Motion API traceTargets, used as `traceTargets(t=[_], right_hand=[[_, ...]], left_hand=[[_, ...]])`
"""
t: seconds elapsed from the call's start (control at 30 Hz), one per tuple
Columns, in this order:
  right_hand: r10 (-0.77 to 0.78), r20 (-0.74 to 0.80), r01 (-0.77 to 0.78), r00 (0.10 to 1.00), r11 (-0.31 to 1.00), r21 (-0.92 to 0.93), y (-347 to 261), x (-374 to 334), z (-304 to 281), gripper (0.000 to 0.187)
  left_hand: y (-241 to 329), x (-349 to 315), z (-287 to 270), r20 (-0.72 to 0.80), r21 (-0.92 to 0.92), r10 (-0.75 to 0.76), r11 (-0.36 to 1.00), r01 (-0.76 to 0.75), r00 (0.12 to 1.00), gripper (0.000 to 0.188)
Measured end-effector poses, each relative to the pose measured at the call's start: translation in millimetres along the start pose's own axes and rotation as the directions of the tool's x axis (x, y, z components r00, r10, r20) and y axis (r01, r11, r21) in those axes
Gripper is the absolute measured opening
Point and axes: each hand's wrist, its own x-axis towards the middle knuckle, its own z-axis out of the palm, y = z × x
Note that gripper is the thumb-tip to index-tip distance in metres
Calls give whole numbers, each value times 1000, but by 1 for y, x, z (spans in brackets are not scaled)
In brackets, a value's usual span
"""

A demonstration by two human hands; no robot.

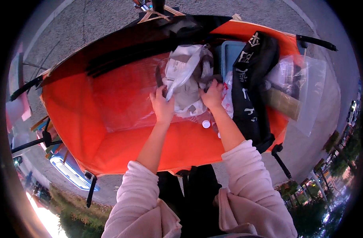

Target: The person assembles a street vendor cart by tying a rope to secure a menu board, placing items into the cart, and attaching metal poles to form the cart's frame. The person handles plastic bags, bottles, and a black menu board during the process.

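Left hand [163, 106] and right hand [213, 96] are on opposite sides of a crumpled white bag [186, 92], can't tell if they're gripping it. Black printed bag [253, 85] sits right of it.

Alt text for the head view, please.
A person's left hand and right hand touch a crumpled white bag inside an orange fabric wagon. To the right are a blue bin, a black bag with white lettering and a clear plastic bag.
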Motion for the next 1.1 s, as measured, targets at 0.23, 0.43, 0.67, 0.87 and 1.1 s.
traceTargets(t=[0.23,0.43,0.67,0.87,1.1], right_hand=[[-620,302,421,724,744,519,-68,-2,7,49],[-438,644,687,627,701,-192,-74,31,67,71],[-507,516,720,691,549,-425,-112,19,88,48],[-510,389,531,767,845,61,-111,49,100,46],[-335,598,-42,728,849,526,-105,32,-10,69]], left_hand=[[7,6,-15,196,-592,-261,737,327,945,25],[-16,2,-55,61,-656,-309,704,272,949,29],[0,12,-69,183,-403,-238,867,294,954,25],[0,-3,-66,213,-266,-35,960,92,976,20],[-12,20,-90,72,-202,-202,956,213,977,30]])
